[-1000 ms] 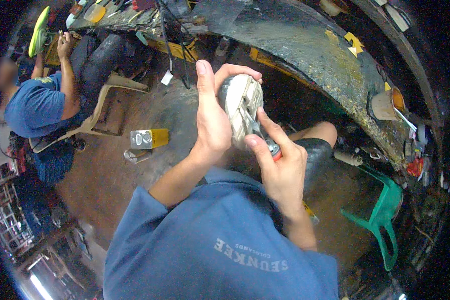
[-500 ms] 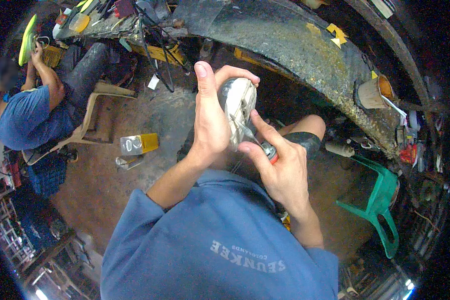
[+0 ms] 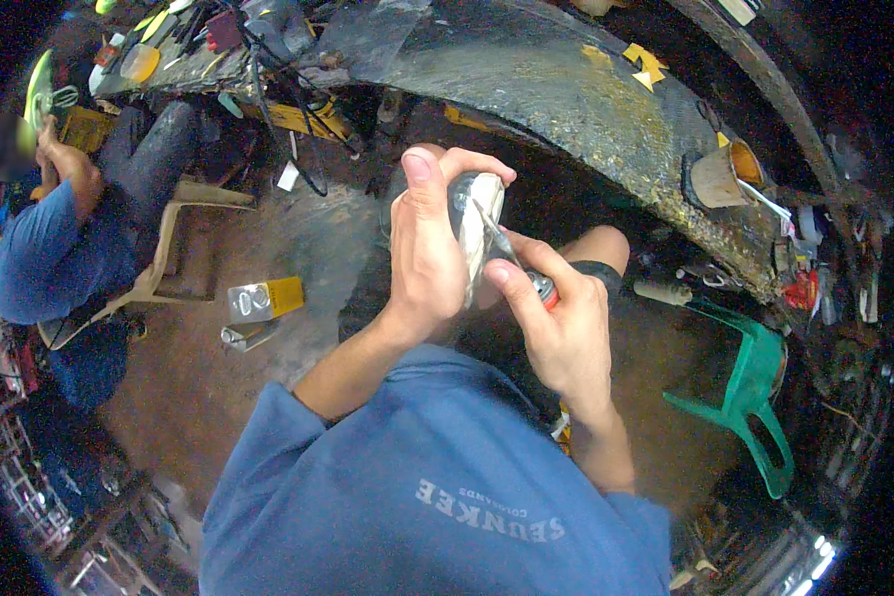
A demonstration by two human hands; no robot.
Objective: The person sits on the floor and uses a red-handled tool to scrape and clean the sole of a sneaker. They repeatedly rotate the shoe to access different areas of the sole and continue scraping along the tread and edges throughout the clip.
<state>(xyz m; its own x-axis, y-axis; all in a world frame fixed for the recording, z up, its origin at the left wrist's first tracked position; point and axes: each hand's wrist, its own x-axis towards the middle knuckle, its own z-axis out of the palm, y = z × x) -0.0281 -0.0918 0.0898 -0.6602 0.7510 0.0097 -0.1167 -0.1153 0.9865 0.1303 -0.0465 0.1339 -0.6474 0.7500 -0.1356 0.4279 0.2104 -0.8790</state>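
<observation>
My left hand point(image 3: 425, 253) is wrapped round a whitish and grey shoe point(image 3: 475, 223), thumb raised and fingers curled over its far end. The shoe is held up before my chest, and much of it is hidden by the palm. In my right hand point(image 3: 571, 323) is an awl-like tool point(image 3: 543, 288) with a red and grey handle and a thin metal shaft. Its shaft reaches to the pale face of the shoe; whether the tip is in the material I cannot tell. My right thumb and forefinger lie along the tool, close to the shoe.
A long dark workbench point(image 3: 526, 84) curves across the far side, with a bucket point(image 3: 723, 177) at its right. A green plastic chair point(image 3: 740, 387) is at right. Yellow-and-silver tins point(image 3: 268, 298) stand on the floor. At left a seated person point(image 3: 65, 238) holds a neon-yellow shoe point(image 3: 38, 89).
The shoe has turned a little, showing a narrower pale face. My right hand and the tool have shifted slightly right. The whole view has swung slightly.
</observation>
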